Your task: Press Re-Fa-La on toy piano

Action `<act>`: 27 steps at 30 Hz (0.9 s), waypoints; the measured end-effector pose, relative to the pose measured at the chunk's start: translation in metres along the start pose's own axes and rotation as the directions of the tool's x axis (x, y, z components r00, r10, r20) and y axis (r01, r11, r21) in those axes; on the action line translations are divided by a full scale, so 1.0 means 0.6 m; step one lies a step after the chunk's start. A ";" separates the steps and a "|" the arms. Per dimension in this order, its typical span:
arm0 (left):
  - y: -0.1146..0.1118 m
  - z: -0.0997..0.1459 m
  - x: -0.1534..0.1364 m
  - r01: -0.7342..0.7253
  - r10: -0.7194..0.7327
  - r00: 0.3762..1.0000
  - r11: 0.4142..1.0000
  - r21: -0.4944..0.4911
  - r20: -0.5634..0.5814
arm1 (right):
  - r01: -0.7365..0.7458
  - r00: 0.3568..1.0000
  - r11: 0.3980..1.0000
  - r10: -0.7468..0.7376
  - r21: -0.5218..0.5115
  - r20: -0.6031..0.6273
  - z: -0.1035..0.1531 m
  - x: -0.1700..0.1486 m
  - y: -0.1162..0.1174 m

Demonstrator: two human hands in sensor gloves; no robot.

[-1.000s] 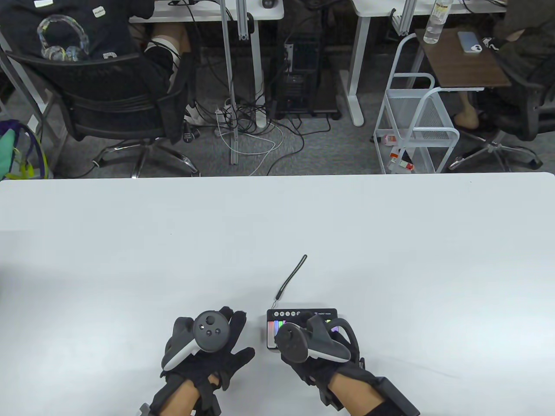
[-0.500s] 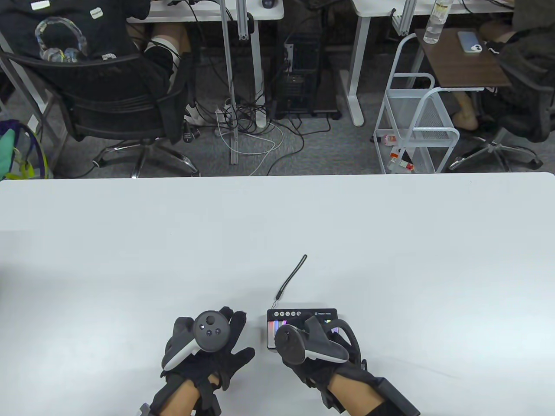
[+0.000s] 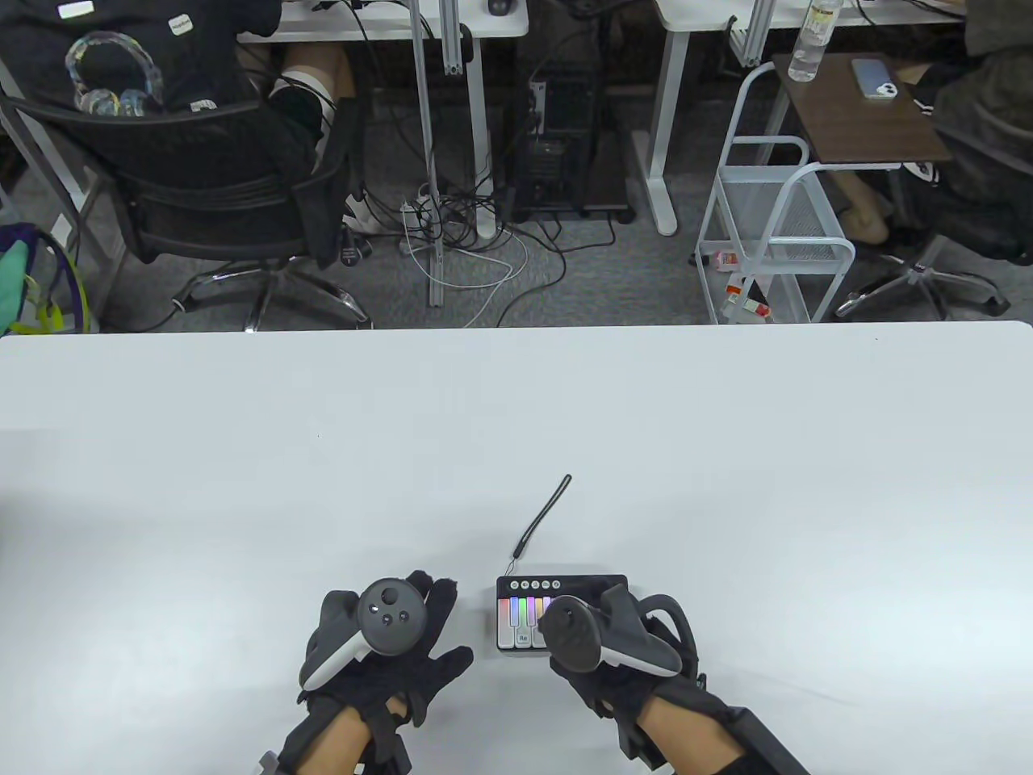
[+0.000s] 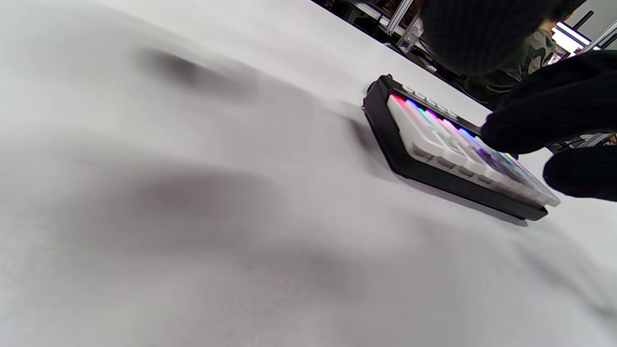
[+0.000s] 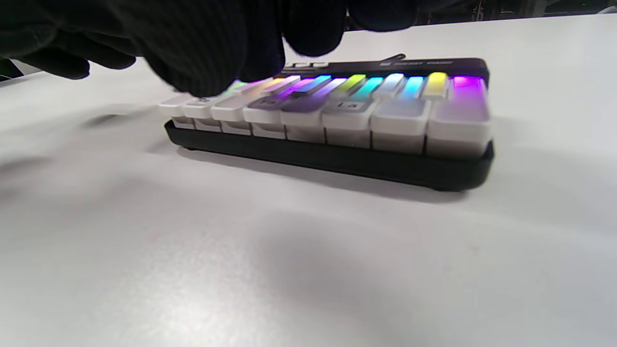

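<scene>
The toy piano [image 3: 516, 617] is a small black box with white keys and rainbow lights, near the table's front edge. It also shows in the left wrist view [image 4: 434, 144] and the right wrist view [image 5: 347, 120]. My right hand [image 3: 581, 630] hovers over its middle and right keys, fingers curled down. In the left wrist view a right fingertip [image 4: 530, 125] sits at the middle keys; whether it presses I cannot tell. The key marked Re [image 3: 523, 638] is uncovered. The Fa key [image 5: 267, 103] and La key [image 5: 349, 106] show. My left hand [image 3: 403, 638] rests flat and spread on the table, left of the piano.
A black wrist strap [image 3: 545, 517] runs from the piano's back edge toward the far side of the white table [image 3: 726, 452]. Beyond the far edge are office chairs, desks, cables and a white wire cart [image 3: 775, 242].
My right hand has shifted to the right along the keyboard, uncovering the leftmost keys with the Re label. The left hand and the piano have not moved.
</scene>
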State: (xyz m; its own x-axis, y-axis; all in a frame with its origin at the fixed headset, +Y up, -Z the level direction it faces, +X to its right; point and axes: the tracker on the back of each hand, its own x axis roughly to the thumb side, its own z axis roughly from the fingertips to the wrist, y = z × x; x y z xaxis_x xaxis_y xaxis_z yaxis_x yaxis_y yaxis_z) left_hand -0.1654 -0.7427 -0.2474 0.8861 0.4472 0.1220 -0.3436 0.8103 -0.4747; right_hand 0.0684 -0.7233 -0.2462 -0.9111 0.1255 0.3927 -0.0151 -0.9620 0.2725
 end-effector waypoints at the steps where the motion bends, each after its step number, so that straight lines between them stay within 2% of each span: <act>1: 0.000 0.000 0.000 0.000 0.000 1.000 1.000 0.000 0.000 | 0.000 1.000 1.000 0.000 0.001 -0.002 0.001 -0.002 0.001; 23: 0.000 0.000 -0.001 -0.001 0.001 1.000 1.000 0.000 -0.007 | -0.045 0.999 0.999 0.045 0.027 -0.003 0.005 0.002 0.013; 27: 0.000 0.000 -0.002 -0.001 0.001 1.000 1.000 0.000 -0.007 | -0.027 1.000 0.998 0.027 0.056 -0.006 0.005 -0.001 0.013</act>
State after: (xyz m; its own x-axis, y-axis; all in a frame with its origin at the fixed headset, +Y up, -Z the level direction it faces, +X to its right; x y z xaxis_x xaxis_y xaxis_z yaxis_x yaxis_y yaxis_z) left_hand -0.1663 -0.7430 -0.2476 0.8878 0.4456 0.1152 -0.3447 0.8097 -0.4749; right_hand 0.0700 -0.7300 -0.2416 -0.9136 0.0979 0.3948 0.0324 -0.9500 0.3105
